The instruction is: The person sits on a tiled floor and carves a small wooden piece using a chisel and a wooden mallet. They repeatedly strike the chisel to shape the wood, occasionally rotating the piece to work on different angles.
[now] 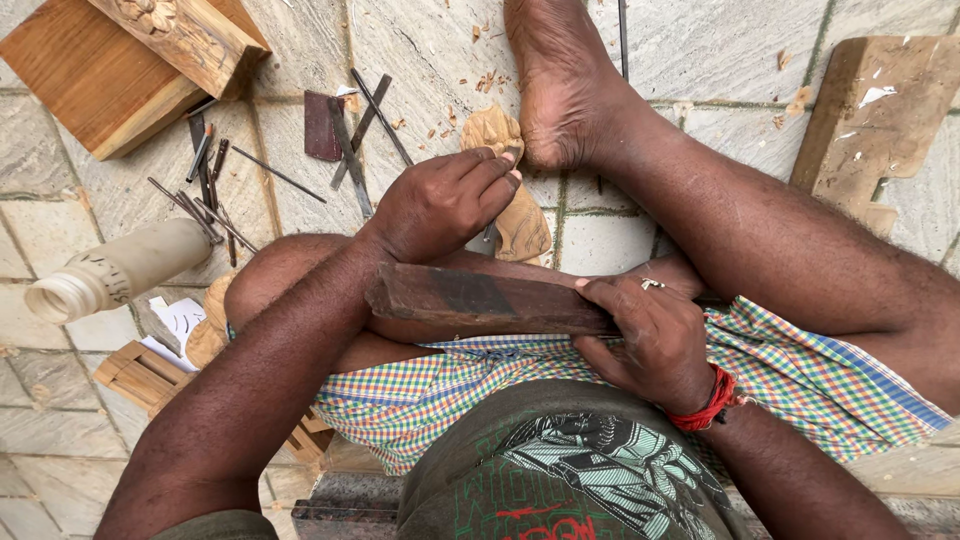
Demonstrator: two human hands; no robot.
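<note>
While the person sits cross-legged on a stone-tiled floor [700,90], seen from directly above, the left hand [445,200] curls its fingers [490,178] narrowly around a thin metal chisel [489,230], most of it hidden under the fingers, with its tip resting on a small pale wooden carving [520,225]. The carving lies just beyond the fingertips, propped against the sole of a bare foot [560,80]. The right hand [650,340], with a ring and a red thread at the wrist, is closed around one end of a dark, flat wooden mallet bar [480,300], which stretches sideways under the left wrist and across the knee. Beyond the left fingers, farther out on the floor, lie a scatter of thin metal chisels [210,200], a dark sharpening stone [322,125] and wood chips [490,80]. To the outer side of the left forearm rest a turned pale wooden post [120,270] and a carved brown wooden block [185,35]. Beyond the right hand sits a notched wooden plank [870,110]. The foot bracing the carving sits very close to the chisel tip, so a glancing strike or a slip on the rounded wood could drive the edge into the toes or the gripping fingers; the small carving could also shift, since only the foot steadies it.
</note>
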